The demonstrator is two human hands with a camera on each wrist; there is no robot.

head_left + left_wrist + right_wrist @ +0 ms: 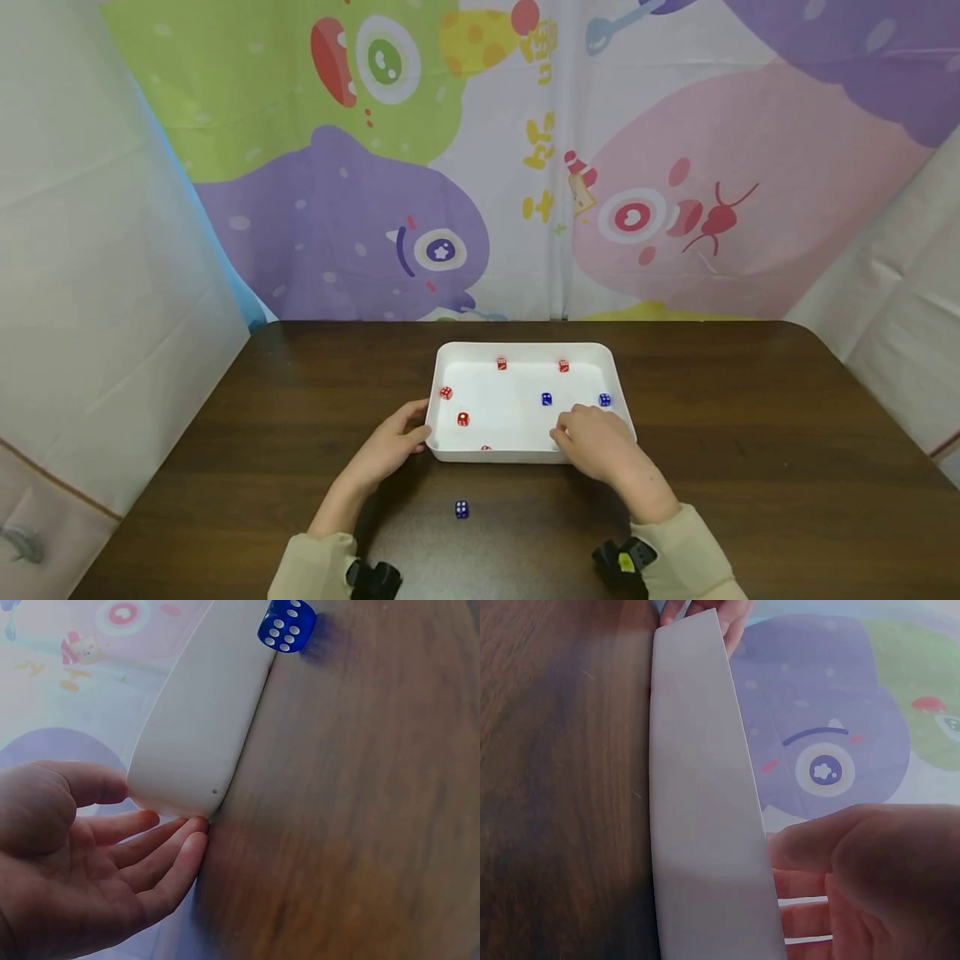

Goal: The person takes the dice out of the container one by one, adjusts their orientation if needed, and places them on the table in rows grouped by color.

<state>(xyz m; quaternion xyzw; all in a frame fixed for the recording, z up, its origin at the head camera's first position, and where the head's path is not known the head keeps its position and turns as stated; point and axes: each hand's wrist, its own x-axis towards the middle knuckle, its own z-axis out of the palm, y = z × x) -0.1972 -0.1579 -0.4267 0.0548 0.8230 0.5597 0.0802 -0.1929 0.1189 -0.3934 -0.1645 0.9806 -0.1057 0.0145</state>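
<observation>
A white tray [525, 352] sits mid-table, holding several red dice [462, 419] and two blue dice [547, 399]. My left hand [393, 442] cups the tray's near left corner [184, 787]: its straight fingers [169, 847] touch the wall and its thumb lies by the rim. My right hand [592, 442] reaches over the near right rim, knuckles up, its fingertips [559, 433] down inside the tray. In the right wrist view the thumb [870, 847] and fingers show beyond the tray wall [701, 825]; anything between them is hidden. One blue die [461, 509] [286, 625] lies on the table before the tray.
The dark wooden table [750, 467] reaches well beyond the tray on every side. A cartoon-printed cloth [525, 167] hangs behind its far edge, and pale sheets close off both sides. Black wrist cameras [622, 562] sit on my sleeves.
</observation>
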